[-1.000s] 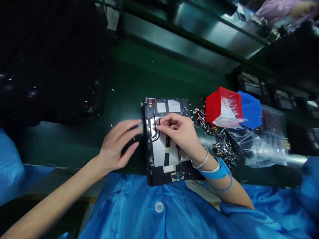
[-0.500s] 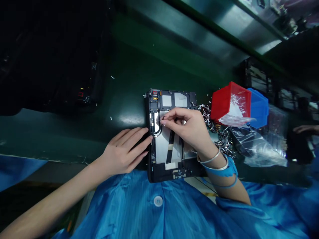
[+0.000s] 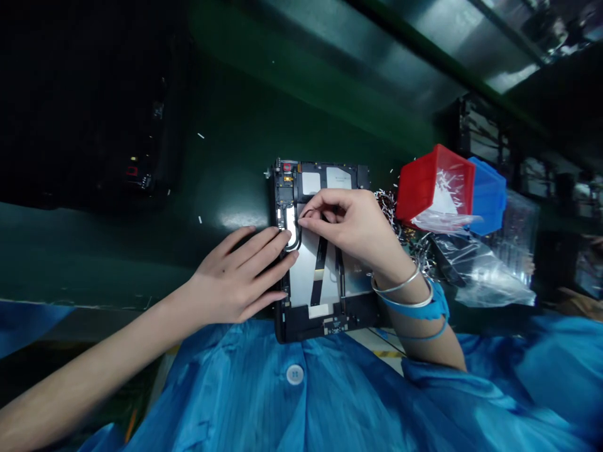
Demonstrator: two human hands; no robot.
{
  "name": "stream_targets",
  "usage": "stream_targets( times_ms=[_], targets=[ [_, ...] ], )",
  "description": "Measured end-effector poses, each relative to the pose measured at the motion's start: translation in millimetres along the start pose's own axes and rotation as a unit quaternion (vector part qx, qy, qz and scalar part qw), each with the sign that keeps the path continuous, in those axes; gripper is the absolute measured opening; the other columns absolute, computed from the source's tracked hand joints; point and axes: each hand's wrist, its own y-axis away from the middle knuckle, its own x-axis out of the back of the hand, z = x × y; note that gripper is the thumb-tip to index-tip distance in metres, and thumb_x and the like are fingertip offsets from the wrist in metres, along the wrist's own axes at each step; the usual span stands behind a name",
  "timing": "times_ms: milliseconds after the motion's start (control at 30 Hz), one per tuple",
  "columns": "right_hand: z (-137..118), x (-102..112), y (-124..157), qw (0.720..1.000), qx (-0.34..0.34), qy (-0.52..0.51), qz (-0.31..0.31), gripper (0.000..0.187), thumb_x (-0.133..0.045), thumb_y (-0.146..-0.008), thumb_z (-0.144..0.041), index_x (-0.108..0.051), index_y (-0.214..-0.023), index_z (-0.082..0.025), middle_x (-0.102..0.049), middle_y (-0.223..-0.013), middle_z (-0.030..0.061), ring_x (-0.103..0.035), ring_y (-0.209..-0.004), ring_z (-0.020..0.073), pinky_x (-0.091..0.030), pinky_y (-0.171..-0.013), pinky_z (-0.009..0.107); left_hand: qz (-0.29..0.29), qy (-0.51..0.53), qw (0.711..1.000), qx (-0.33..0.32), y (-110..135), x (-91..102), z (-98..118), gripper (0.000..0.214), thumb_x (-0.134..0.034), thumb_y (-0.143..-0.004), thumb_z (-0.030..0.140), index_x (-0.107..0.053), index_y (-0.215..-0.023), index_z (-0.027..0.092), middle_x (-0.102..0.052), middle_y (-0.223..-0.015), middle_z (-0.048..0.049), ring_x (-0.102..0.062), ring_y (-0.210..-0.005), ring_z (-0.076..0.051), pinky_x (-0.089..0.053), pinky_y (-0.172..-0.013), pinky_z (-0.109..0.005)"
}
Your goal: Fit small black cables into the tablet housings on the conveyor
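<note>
In front of me an opened tablet-like device (image 3: 304,276) lies on the green bench, its black frame, silver plates and flat ribbon cable (image 3: 320,270) exposed. My left hand (image 3: 247,273) rests with fingers stretched over the device's left edge, the fingertips beside a looped black cable (image 3: 298,238). My right hand (image 3: 351,220) hovers over the middle of the device, thumb and index finger pinched at the upper part of that black cable. The fingers hide part of the cable's run. A silver bangle and a blue wrist strap (image 3: 424,311) circle my right wrist.
Red bin (image 3: 417,188) and blue bin (image 3: 490,194) hold small white bits at the right. Near them lie a heap of small cables (image 3: 424,254) and clear plastic bags (image 3: 485,270). Dark devices (image 3: 136,176) are at the left. Another person's sleeve (image 3: 560,364) shows at the right.
My left hand has slid right, its fingertips now further over the device's edge and nearer the looped cable. My right hand keeps its pinch, slightly nearer the left side. The view has shifted a little.
</note>
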Motion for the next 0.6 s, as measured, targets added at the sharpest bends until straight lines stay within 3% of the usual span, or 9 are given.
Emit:
stream_targets(
  times_ms=[133, 300, 600],
  targets=[
    [-0.4, -0.1, -1.2, 1.000, -0.007, 0.008, -0.003, 0.003, -0.067, -0.074, -0.016, -0.068, -0.072, -0.015, -0.057, -0.060, -0.0037, -0.045, -0.058, 0.0075, -0.034, -0.059, 0.025, -0.009, -0.013, 1.000, -0.019, 0.7, -0.1, -3.5, 0.046, -0.051, -0.091, 0.037, -0.052, -0.130, 0.016, -0.054, -0.136, -0.0151, -0.050, -0.126, -0.030, -0.040, -0.104, -0.044],
    [-1.2, -1.5, -2.1, 1.000, -0.014, 0.021, 0.001, 0.003, -0.067, -0.075, -0.016, -0.068, -0.072, -0.015, -0.055, -0.059, -0.0039, -0.044, -0.057, 0.0074, -0.033, -0.059, 0.026, -0.014, 0.030, 0.999, -0.012, -0.7, -0.5, -5.8, 0.047, -0.051, -0.089, 0.037, -0.049, -0.134, 0.023, -0.053, -0.139, -0.0066, -0.049, -0.127, -0.028, -0.034, -0.109, -0.043],
    [-1.0, -2.6, -2.9, 0.999, -0.008, 0.044, 0.008, 0.005, -0.067, -0.075, -0.016, -0.068, -0.069, -0.017, -0.055, -0.057, -0.0045, -0.043, -0.056, 0.0073, -0.033, -0.059, 0.025, -0.039, 0.042, 0.998, 0.016, 3.2, -6.3, -6.1, 0.050, -0.048, -0.089, 0.041, -0.045, -0.138, 0.031, -0.053, -0.139, -0.0027, -0.052, -0.124, -0.030, -0.042, -0.100, -0.042]
  ],
)
